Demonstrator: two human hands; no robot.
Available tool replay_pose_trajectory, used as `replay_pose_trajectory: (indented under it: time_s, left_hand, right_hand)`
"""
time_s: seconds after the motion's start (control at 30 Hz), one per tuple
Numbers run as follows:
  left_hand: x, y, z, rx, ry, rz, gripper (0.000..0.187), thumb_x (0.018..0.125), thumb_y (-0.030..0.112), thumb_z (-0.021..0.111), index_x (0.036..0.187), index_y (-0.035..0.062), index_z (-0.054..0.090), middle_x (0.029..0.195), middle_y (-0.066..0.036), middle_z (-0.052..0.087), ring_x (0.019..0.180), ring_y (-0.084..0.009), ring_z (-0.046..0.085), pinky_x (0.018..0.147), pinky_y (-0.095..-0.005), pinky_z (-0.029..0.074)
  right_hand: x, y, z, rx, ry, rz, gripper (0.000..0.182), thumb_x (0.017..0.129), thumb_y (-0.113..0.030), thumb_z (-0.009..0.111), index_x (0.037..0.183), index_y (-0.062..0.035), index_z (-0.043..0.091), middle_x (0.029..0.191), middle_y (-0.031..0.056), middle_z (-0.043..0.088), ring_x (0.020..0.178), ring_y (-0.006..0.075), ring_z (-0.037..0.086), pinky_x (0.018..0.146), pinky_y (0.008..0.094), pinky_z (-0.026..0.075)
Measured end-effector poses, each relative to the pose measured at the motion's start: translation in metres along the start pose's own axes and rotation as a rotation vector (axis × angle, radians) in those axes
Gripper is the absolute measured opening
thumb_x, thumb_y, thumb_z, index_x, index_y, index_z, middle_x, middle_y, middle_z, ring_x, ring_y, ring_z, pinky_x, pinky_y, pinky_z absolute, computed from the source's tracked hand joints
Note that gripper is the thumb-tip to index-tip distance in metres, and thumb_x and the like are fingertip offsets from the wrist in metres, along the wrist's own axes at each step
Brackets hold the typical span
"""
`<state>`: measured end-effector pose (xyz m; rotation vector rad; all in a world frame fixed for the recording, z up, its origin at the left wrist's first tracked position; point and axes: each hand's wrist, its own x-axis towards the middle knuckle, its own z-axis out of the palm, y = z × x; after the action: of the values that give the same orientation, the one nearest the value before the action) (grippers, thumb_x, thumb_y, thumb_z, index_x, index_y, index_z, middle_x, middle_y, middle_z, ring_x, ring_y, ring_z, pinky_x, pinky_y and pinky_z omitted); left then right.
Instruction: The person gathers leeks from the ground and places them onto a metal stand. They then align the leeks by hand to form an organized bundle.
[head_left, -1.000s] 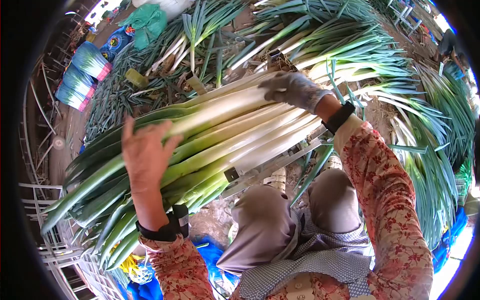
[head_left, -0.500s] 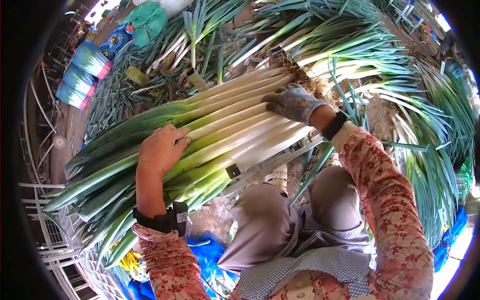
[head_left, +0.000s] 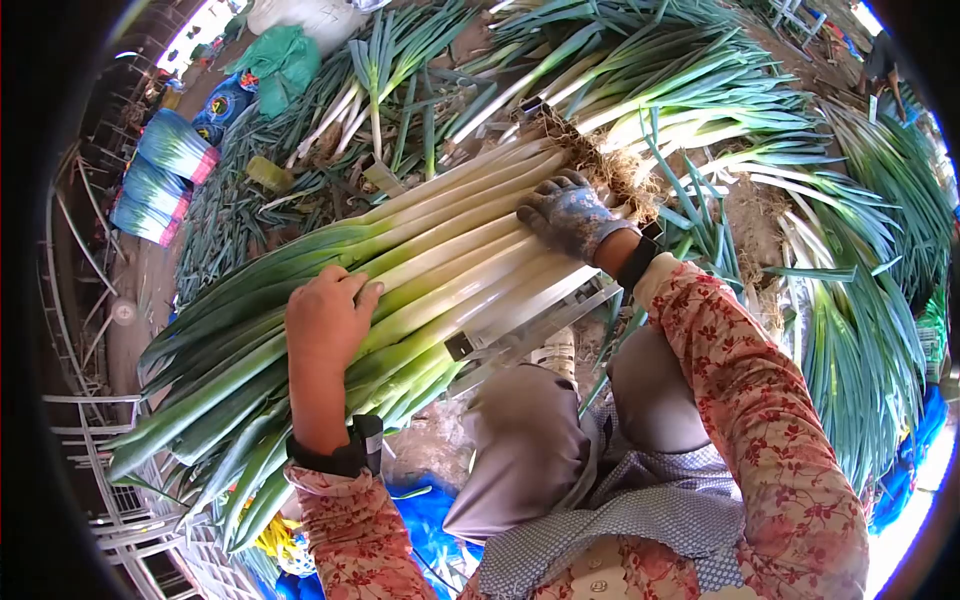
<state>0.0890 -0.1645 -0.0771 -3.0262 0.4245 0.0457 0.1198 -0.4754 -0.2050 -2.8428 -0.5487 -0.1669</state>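
Outdoor dirt yard, leeks heaped all round. Left hand (head_left: pixel 325 315) bare, fingers curled down over the top of a big leek bundle (head_left: pixel 400 270), resting where white stalks turn green; pressing, not closed round anything. Right hand (head_left: pixel 572 215) gloved, clamped narrow over the white stalks just short of the root ends (head_left: pixel 600 165). Bundle lying across a metal frame (head_left: pixel 520 325) above the knees, roots past the right grip, green tops trailing out past the left.

Best way, prob.: keep both palms flat & firm, root ends level w/ each other, squeeze stalks tight so none slip out sideways; no bending at the green part, likely to snap there.

Beyond the right grip: loose leek piles (head_left: pixel 700 90) on bare ground. Past the left: wrapped bundles (head_left: pixel 165 165), green bag (head_left: pixel 285 55), wire crate (head_left: pixel 120 490) below the tops, blue sheet (head_left: pixel 415 510) underfoot.
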Motion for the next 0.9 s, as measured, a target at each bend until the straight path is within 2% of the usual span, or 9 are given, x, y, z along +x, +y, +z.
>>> replay_pose_trajectory:
  time_s: [0.17,0.33,0.37,0.4,0.43,0.47,0.6,0.83,0.9]
  left_hand:
    - [-0.023,0.051,0.025,0.261,0.469,0.044,0.038,0.092,0.036,0.048,0.121,0.0133,0.060,0.120,-0.011,0.060,0.114,-0.0293,0.053,0.105,-0.0501,0.030]
    - [-0.004,0.068,0.050,0.092,0.171,-0.085,0.038,0.096,0.032,0.038,0.124,0.0145,0.058,0.121,-0.008,0.060,0.117,-0.0240,0.052,0.105,-0.0435,0.033]
    - [-0.003,0.068,0.050,0.081,0.170,-0.081,0.038,0.096,0.032,0.039,0.123,0.0147,0.058,0.121,-0.008,0.060,0.117,-0.0241,0.052,0.105,-0.0435,0.033]
    - [-0.002,0.067,0.051,0.077,0.170,-0.073,0.038,0.096,0.032,0.039,0.123,0.0149,0.058,0.120,-0.008,0.060,0.116,-0.0241,0.053,0.104,-0.0435,0.033]
    - [-0.002,0.066,0.052,0.077,0.166,-0.060,0.037,0.096,0.032,0.039,0.123,0.0150,0.058,0.120,-0.008,0.060,0.116,-0.0241,0.053,0.104,-0.0435,0.033]
    - [-0.002,0.066,0.053,0.102,0.185,-0.050,0.037,0.095,0.031,0.039,0.123,0.0147,0.058,0.118,-0.008,0.061,0.114,-0.0244,0.054,0.103,-0.0432,0.034]
    - [-0.003,0.066,0.051,0.121,0.175,-0.032,0.035,0.095,0.030,0.040,0.121,0.0140,0.059,0.118,-0.009,0.061,0.114,-0.0245,0.054,0.102,-0.0429,0.036]
    - [0.000,0.061,0.057,0.087,0.229,0.001,0.037,0.096,0.032,0.040,0.119,0.0126,0.060,0.116,-0.009,0.062,0.114,-0.0256,0.054,0.102,-0.0432,0.036]
    - [-0.003,0.060,0.059,0.092,0.239,0.003,0.037,0.096,0.033,0.041,0.119,0.0124,0.061,0.116,-0.009,0.062,0.115,-0.0259,0.054,0.102,-0.0436,0.035]
  right_hand:
    - [0.001,0.013,0.019,-0.004,0.057,-0.063,0.030,0.092,-0.033,0.042,0.104,-0.0202,0.067,0.104,0.0076,0.064,0.111,0.0277,0.053,0.104,0.0450,0.028]
    - [0.008,-0.018,-0.012,-0.103,-0.183,0.085,0.030,0.093,-0.029,0.039,0.101,-0.0188,0.066,0.108,0.0038,0.064,0.112,0.0226,0.053,0.100,0.0488,0.029]
    - [0.008,-0.034,-0.021,-0.136,-0.164,-0.072,0.023,0.087,-0.029,0.048,0.099,-0.0176,0.066,0.095,0.0020,0.062,0.100,0.0257,0.056,0.091,0.0442,0.036]
    - [0.018,-0.053,-0.023,-0.015,-0.304,-0.122,0.030,0.090,-0.031,0.045,0.109,-0.0169,0.064,0.105,0.0045,0.063,0.109,0.0270,0.054,0.097,0.0449,0.035]
    - [0.013,-0.074,0.008,0.155,0.008,-0.040,0.037,0.093,-0.034,0.042,0.120,-0.0155,0.060,0.122,0.0085,0.058,0.120,0.0276,0.049,0.105,0.0452,0.030]
    - [0.014,-0.086,-0.005,0.251,-0.096,-0.058,0.042,0.096,-0.035,0.039,0.128,-0.0136,0.055,0.136,0.0101,0.050,0.127,0.0275,0.043,0.110,0.0434,0.024]
    - [0.018,-0.056,0.006,0.151,-0.056,-0.283,0.041,0.095,-0.036,0.037,0.121,-0.0111,0.057,0.131,0.0077,0.054,0.122,0.0274,0.047,0.107,0.0420,0.029]
    - [-0.014,0.036,-0.011,-0.050,-0.031,0.186,0.046,0.095,-0.040,0.039,0.133,-0.0164,0.048,0.142,0.0093,0.043,0.133,0.0280,0.036,0.111,0.0451,0.023]
    - [-0.009,0.064,-0.022,-0.244,-0.233,0.069,0.046,0.095,-0.039,0.039,0.134,-0.0165,0.047,0.144,0.0089,0.041,0.134,0.0272,0.035,0.112,0.0461,0.022]
